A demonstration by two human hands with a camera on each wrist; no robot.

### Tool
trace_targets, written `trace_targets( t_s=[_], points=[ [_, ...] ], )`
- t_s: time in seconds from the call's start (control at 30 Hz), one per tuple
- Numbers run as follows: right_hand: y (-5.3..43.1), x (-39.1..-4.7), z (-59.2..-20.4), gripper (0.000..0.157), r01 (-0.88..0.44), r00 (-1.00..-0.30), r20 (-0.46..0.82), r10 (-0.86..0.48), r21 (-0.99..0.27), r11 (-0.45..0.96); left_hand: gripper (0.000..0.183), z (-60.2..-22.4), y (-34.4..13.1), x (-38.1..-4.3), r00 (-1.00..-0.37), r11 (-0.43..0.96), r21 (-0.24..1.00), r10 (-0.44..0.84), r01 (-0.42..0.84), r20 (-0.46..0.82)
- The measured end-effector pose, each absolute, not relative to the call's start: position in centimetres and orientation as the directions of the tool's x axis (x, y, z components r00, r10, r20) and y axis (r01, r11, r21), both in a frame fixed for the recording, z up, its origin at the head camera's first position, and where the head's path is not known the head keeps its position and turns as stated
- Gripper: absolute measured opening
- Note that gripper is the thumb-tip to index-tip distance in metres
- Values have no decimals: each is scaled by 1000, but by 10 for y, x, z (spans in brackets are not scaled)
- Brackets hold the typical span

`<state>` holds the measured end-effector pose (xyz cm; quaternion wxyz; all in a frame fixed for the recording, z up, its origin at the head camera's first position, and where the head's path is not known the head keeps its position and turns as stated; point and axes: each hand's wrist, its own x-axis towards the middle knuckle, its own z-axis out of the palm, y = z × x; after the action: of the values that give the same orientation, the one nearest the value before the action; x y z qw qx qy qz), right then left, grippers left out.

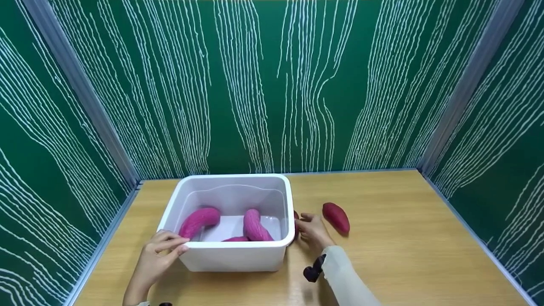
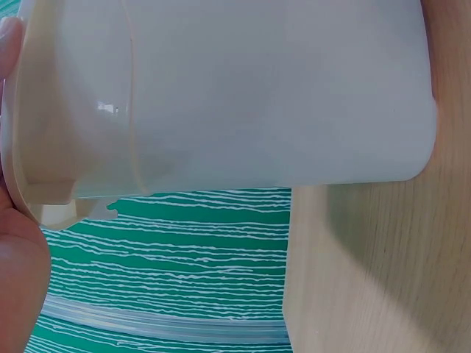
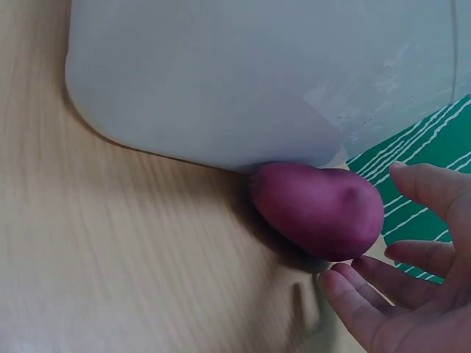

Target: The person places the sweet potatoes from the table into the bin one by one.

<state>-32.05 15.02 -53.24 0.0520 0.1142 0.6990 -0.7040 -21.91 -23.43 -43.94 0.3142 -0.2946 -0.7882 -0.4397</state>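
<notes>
Green panels (image 1: 272,25), streaked with wavy white lines, are set behind and to both sides of a wood-grained table (image 1: 403,246), and their corners are lined with grey posts (image 1: 91,93). On the table a white box (image 1: 233,258) is stood upright. The right forearm is covered by a pale sleeve (image 1: 350,278). The box's near left corner is held by the left hand (image 1: 155,257), its rim being pinched between thumb and fingers. The right hand (image 1: 312,229) is held beside the box's right wall, thumb and fingers spread apart; whether contact is made cannot be told. Inside the box, a curved pink piece (image 1: 195,221) is laid at the left and another pink piece (image 1: 256,227) nearer the right; a third pink piece (image 1: 236,239) is mostly hidden by the front rim. Outside, a dark red piece (image 1: 336,218) is seen to the right of the right hand, while a reddish-purple piece (image 3: 320,209) is placed on the table just beside the box, near the right fingertips.
</notes>
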Motion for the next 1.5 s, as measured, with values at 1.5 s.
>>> trace_targets(
  t_s=[1.5],
  points=[
    [138, -321, -552, 49, 73, -990, -47, 131, -976, 203, 29, -441, -236, -220, -643, 434, 525, 188, 732, 742]
  ],
)
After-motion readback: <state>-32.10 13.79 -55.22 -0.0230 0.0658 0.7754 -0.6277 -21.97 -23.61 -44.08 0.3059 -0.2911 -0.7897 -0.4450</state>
